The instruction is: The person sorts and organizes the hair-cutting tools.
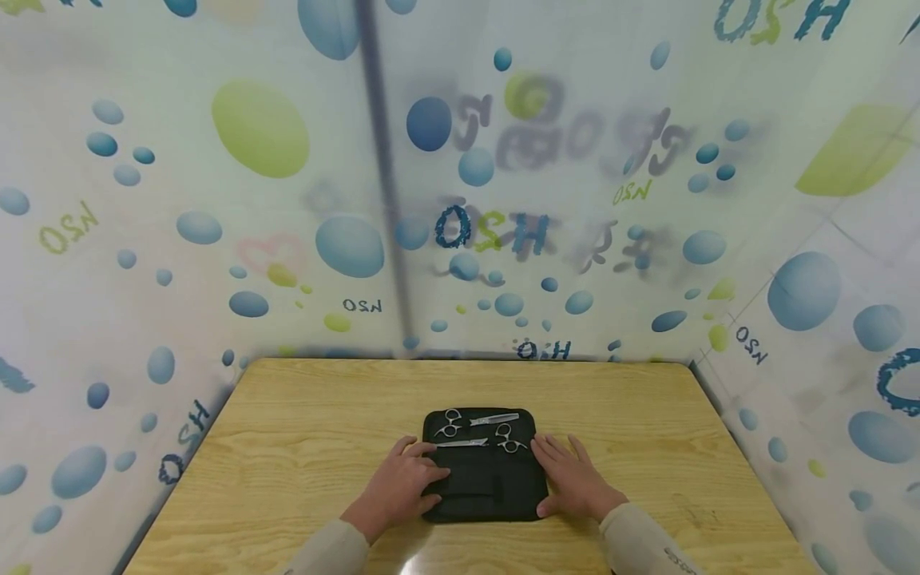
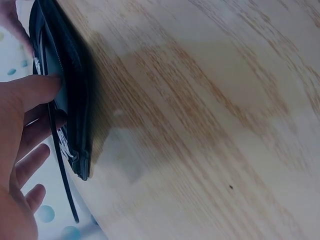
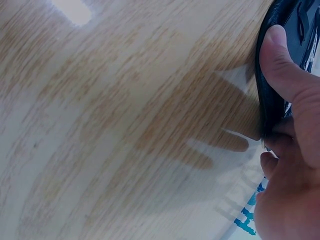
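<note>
A black zip-edged scissor case point(image 1: 467, 463) lies open on the wooden table, its inside facing up. Across its far half are two pairs of silver hairdressing scissors; the back pair point(image 1: 496, 418) has a comb-like blade, and the front pair point(image 1: 463, 443) points left. My left hand point(image 1: 406, 483) is at the case's left side, thumb and index finger at a thin black flap edge point(image 2: 65, 185), other fingers spread. At the right side, my right hand point(image 1: 571, 479) holds the rim, thumb point(image 3: 277, 42) on the near corner and fingers along the edge.
The pale wooden table point(image 1: 309, 431) extends around the case on all sides. Behind it and at both sides hang white sheets point(image 1: 287, 200) printed with blue and green ovals and lettering. A bright reflection shows near the table's front.
</note>
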Demonstrator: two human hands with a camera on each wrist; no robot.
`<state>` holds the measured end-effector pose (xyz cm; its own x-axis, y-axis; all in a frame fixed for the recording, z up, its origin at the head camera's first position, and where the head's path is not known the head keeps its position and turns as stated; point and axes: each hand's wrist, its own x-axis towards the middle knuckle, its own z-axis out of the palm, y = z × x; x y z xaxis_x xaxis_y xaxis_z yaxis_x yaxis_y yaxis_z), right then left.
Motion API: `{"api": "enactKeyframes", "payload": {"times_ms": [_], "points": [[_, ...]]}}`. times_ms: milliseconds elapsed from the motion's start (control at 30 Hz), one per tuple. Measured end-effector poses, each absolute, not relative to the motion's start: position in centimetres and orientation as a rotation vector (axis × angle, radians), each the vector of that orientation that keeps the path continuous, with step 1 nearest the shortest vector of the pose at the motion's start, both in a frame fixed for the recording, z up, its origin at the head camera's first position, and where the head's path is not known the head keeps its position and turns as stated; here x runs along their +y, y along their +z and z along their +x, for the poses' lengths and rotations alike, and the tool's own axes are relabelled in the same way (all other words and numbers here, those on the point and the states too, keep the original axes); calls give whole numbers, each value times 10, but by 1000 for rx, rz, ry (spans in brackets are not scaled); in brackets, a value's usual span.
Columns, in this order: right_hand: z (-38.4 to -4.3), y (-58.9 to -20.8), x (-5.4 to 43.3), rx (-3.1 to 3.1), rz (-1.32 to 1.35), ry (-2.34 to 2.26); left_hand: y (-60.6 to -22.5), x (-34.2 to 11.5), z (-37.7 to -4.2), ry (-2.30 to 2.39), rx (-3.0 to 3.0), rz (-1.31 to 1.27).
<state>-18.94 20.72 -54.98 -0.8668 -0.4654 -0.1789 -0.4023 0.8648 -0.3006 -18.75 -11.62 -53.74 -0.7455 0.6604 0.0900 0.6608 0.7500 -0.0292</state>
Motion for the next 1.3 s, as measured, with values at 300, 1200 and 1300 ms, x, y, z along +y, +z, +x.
{"api": "enactKeyframes", "payload": {"times_ms": [300, 1200, 1300], "points": [[-190, -549, 207, 2786, -648, -375, -537, -108, -188, 25, -2893, -1063], [-191, -552, 208, 2803, -667, -328, -543, -86, -186, 70, -2847, -1079], [-191, -552, 208, 2800, -665, -339, -546, -87, -185, 62, -2836, -1076]]}}
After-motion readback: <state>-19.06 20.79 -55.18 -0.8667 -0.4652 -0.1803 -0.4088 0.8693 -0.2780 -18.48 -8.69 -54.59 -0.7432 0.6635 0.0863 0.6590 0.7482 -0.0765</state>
